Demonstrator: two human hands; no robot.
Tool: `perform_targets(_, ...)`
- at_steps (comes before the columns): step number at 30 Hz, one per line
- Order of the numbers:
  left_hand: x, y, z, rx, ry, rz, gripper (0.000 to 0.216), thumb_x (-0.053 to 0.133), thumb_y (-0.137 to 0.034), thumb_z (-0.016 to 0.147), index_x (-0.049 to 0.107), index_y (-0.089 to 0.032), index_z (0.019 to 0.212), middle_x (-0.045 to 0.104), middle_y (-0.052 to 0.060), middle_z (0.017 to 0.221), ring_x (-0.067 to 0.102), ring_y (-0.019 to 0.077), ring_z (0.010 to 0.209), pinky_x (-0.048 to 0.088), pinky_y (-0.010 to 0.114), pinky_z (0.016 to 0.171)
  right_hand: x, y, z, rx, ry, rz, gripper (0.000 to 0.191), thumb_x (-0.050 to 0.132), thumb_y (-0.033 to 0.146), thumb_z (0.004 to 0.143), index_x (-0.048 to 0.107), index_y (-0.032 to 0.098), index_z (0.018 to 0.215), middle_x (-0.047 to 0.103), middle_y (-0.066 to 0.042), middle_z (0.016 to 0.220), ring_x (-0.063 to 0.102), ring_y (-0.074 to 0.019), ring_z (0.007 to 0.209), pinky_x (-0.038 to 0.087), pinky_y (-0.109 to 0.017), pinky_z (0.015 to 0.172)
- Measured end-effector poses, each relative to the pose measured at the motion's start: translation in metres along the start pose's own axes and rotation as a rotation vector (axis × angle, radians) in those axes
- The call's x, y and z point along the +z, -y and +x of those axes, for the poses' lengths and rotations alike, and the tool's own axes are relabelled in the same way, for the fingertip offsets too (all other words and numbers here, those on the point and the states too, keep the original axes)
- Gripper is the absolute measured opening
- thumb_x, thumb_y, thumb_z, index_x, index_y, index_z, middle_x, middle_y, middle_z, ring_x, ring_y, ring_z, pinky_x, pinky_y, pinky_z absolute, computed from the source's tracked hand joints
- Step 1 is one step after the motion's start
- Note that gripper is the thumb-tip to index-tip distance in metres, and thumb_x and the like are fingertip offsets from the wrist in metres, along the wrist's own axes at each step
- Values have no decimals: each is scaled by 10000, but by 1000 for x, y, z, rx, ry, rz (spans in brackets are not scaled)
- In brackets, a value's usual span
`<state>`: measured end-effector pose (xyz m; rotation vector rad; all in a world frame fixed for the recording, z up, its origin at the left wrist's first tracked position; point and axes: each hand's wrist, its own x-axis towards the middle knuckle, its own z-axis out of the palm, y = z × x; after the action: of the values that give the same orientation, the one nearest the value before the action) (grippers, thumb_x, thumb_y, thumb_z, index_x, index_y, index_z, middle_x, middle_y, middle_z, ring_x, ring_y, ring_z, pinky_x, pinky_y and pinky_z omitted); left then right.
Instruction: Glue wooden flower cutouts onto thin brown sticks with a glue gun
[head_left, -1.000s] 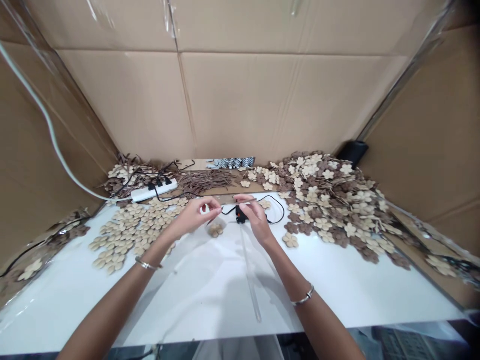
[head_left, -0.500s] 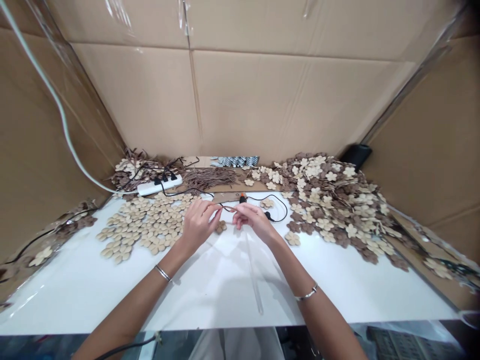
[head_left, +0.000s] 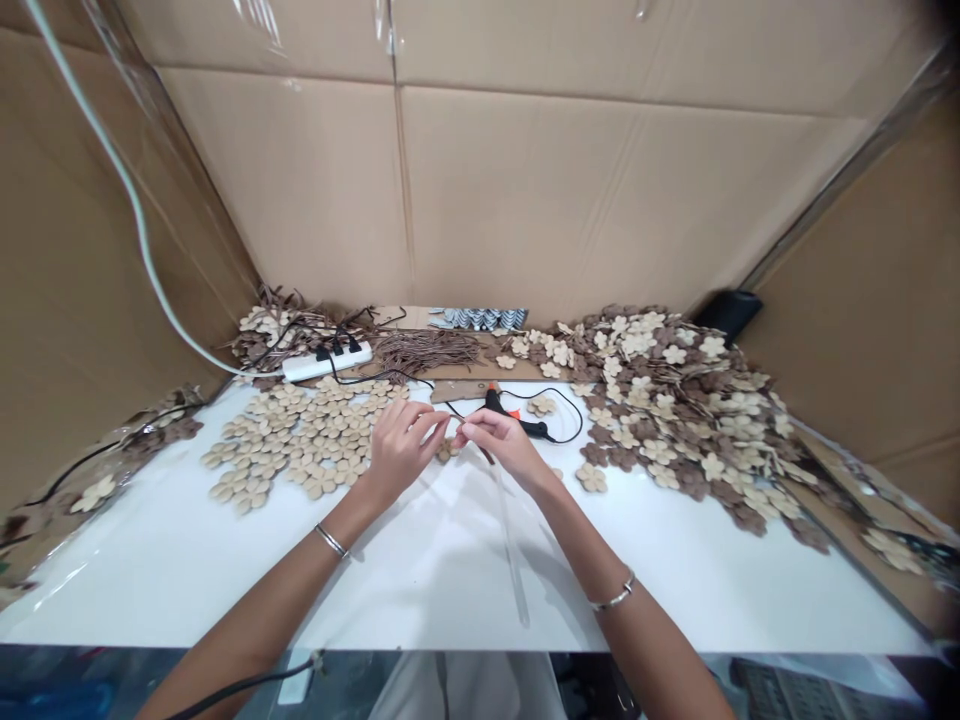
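My left hand [head_left: 405,442] and my right hand [head_left: 501,442] meet over the middle of the white table, fingertips almost touching. Both are closed in a pinch on a thin brown strip [head_left: 487,456], whose loose end pokes out below my right fingers; the stretch between the fingertips is mostly hidden. Just beneath the fingertips lies a small flower [head_left: 448,450], partly covered. Behind my right hand rests a black glue gun [head_left: 517,415] with an orange trigger. A clear glue stick [head_left: 514,560] lies on the table between my forearms.
Beige flowers [head_left: 300,440] spread out at the left; a heap of beige and brown flowers [head_left: 667,400] fills the right. Brown strips [head_left: 427,350] lie at the back beside a white power strip [head_left: 328,361] with black cables. Cardboard walls [head_left: 510,190] surround the table [head_left: 225,570].
My right hand has turned and shifted slightly left, closer to my left fingertips. The strip's end now hangs below my right fingers, and more of the glue gun shows. The view has shifted a little.
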<state>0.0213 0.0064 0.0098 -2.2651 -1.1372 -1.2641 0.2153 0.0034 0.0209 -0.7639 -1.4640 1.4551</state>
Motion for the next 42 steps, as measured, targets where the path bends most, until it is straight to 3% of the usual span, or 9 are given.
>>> perform_targets(8,1,-8,0,-34,48,-12,175,579,-291,918,672,-226,1053,682,80,944,598,220,881,406,350,791,-6,-3,2,20,-6,11,274,690,462,809,660,192,846,707,-18,694,617,-140,619,489,-291,667)
perform_targets(12,-1,-11,0,-50,87,-41,149,566,-275,926,699,-237,980,680,69,890,590,207,837,403,349,776,-5,-3,1,30,35,-34,255,673,447,826,656,192,842,712,-27,707,603,-140,611,471,-278,623)
perform_targets(18,-3,-14,8,-326,108,-387,145,599,-320,897,713,-230,895,668,65,911,585,205,902,449,335,772,-4,-10,3,7,-44,-42,249,699,442,801,643,201,828,701,-17,735,619,-146,682,481,-292,710)
perform_targets(23,0,-7,10,-545,174,-684,136,690,-341,817,728,-211,827,671,54,900,564,174,815,418,296,682,-5,-15,5,-90,-151,-113,235,734,414,769,669,189,749,681,-56,1000,618,-175,939,473,-289,818)
perform_targets(26,1,-3,9,-622,202,-798,163,717,-364,783,731,-203,800,670,54,918,564,165,810,405,284,667,-4,-14,4,-31,-122,-78,246,728,431,771,666,193,752,690,-62,1058,620,-161,837,475,-274,706)
perform_targets(30,1,-2,10,-717,256,-897,224,738,-412,739,722,-190,767,677,61,927,578,168,800,424,279,663,-2,-10,1,12,-108,-53,273,739,455,754,664,193,766,706,-37,900,533,-115,614,396,-255,556)
perform_targets(36,-4,-2,11,-812,329,-1019,250,739,-428,731,707,-184,774,696,50,913,613,178,823,466,276,699,-1,-9,1,11,-101,-27,292,742,472,748,655,193,756,655,-12,711,486,-115,554,349,-257,510)
perform_targets(42,-8,-2,14,-821,375,-974,280,658,-453,800,717,-187,868,702,47,912,618,196,880,466,294,796,0,-10,1,11,-95,-30,279,753,445,743,659,183,760,665,-13,720,507,-111,574,380,-255,542)
